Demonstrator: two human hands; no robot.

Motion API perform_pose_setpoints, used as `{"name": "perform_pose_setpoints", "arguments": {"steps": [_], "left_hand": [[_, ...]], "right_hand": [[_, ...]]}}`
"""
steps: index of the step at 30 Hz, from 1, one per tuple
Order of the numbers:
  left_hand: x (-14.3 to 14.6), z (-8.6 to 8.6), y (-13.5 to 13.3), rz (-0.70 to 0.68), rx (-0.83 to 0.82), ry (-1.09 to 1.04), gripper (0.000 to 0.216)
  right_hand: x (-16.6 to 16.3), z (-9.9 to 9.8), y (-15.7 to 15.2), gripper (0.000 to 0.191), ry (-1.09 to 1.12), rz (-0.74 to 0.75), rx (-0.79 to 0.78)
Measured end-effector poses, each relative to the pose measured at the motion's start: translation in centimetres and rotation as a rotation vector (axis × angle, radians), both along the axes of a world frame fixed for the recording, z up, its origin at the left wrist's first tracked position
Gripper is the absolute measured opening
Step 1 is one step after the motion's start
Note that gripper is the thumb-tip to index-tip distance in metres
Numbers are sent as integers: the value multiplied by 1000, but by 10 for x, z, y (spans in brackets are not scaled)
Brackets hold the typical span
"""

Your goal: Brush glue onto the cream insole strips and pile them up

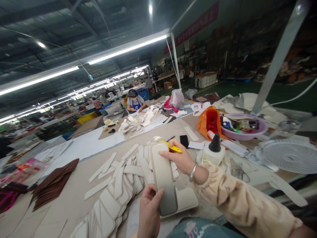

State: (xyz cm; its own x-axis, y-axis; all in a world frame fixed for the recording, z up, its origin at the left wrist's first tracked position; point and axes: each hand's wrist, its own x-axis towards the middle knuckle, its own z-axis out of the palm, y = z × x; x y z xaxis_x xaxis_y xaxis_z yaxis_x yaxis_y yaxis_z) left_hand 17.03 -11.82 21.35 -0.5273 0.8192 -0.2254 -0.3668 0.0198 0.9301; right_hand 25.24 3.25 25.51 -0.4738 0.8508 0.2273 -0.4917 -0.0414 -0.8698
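Two bare hands work one long, round-ended, grey-beige strip (163,178) held upright over the near edge of the tan worktable (74,195). The left hand (148,211) is clamped on the strip's lower end from the left, thumb lying across its face. The right hand (178,158), in a cream sleeve with a silver bangle at the wrist, is closed on a small yellow-handled brush (170,146), and its fingers touch the strip's upper right edge. Under the strip lies a flat cream board (185,200).

Just left of the hands, a fanned heap of white, round-ended strips (119,185) spreads across the table. Further left lies a stack of dark brown strips (53,183). Right of the right hand stands a white glue pot with a black conical nozzle (214,150); beyond it are an orange cloth bag (209,122) and a pale purple plastic basin (244,127) full of oddments. A black phone (184,140) lies flat just past the brush. At the near right rests a white fan grille (289,155). At the far end of the table, a person in a blue apron (135,100) is seated.
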Motion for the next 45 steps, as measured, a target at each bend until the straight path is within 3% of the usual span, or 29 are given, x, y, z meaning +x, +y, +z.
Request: {"name": "perform_pose_setpoints", "arguments": {"steps": [10,16,21,26,33,42,45], "left_hand": [[2,-2,-5,-31,26,-24,24],[0,1,-3,-120,22,-32,26],[-2,-7,-5,-127,25,1,21],[-2,-14,-10,-115,7,15,18],[5,-9,-15,-129,-3,-107,28],[16,-23,-37,48,-41,-142,37],[20,-25,-45,90,-25,-158,36]], "right_hand": [[0,-4,2,40,-40,-39,51],[-3,-3,1,43,-28,-13,14],[-4,-5,4,43,-39,-42,30],[-5,-13,8,42,-62,-50,-3],[-18,-33,8,41,-159,-51,-12],[-25,-46,-18,45,-185,242,-23],[-28,-50,-27,47,-223,280,-18]]}}
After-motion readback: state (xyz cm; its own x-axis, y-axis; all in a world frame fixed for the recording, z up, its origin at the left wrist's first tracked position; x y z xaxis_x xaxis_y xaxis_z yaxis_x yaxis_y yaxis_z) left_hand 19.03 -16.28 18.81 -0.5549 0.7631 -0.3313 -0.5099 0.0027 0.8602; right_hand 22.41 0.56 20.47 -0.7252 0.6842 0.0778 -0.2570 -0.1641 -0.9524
